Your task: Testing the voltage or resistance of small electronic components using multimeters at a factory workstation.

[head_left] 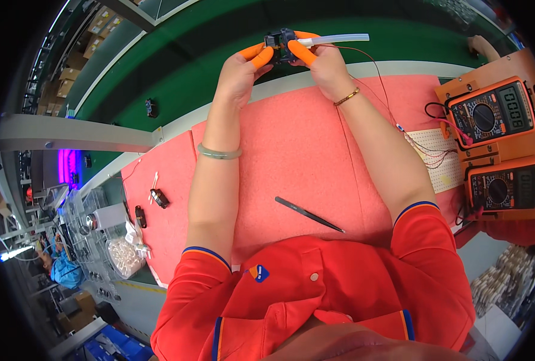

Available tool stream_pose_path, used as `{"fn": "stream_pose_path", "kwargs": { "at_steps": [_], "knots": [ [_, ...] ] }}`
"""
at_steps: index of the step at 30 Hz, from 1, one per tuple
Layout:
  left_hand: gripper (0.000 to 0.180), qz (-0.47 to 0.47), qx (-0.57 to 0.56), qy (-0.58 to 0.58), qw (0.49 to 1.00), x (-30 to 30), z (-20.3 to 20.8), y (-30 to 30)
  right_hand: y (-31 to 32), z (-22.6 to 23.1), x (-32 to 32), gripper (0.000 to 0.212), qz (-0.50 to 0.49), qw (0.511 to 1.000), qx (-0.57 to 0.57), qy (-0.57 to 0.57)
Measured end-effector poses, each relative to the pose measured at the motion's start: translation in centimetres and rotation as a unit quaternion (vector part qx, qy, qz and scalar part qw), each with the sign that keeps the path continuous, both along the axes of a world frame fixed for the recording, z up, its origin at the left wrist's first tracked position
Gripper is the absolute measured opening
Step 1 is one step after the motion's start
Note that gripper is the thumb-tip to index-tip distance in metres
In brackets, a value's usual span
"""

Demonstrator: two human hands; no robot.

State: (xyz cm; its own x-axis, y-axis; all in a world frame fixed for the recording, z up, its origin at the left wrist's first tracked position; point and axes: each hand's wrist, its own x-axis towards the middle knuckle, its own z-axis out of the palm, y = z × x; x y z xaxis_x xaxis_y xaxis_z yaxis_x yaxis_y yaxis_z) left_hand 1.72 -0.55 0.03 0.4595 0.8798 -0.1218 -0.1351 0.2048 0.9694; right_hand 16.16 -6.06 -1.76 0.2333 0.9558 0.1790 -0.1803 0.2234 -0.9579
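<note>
- Both arms stretched fwd, forearms bare, nearly parallel.
- Left hand (238,71): fingers curled in pinch grip, orange cots on thumb & fingertips (261,57).
- Right hand (324,66): same pinch grip, close to left, wrist bent a little inward.

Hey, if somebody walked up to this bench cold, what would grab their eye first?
Probably the bright orange fingertip covers on the left hand and right hand, raised together around a small black part with a pale tube sticking out to the right. Next, two orange meters stacked at the right edge, then the black tweezers lying alone on the pink mat.
</note>
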Motion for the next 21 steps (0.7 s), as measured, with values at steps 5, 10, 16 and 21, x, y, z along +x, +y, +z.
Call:
{"fn": "stream_pose_path", "kwargs": {
  "at_steps": [5,10,16,21],
  "knots": [
    [0.028,0.003,0.05,0.06,0.997,0.3,-0.5,-0.1,0.2,-0.6,-0.4,0.031,0.003,1.0,-0.005,0.019],
    [0.03,0.071,0.069,0.039,0.994,-0.9,-0.5,1.1,0.3,-0.1,-0.1,0.029,-0.037,0.995,0.008,0.097],
    [0.032,-0.032,0.098,-0.15,0.983,-1.5,0.8,0.7,0.6,-0.7,0.7,0.026,-0.042,0.986,-0.02,0.163],
    [0.031,-0.061,0.058,-0.217,0.972,-1.8,0.7,0.7,0.5,-0.6,0.2,0.027,-0.052,0.987,-0.026,0.149]
  ]
}}
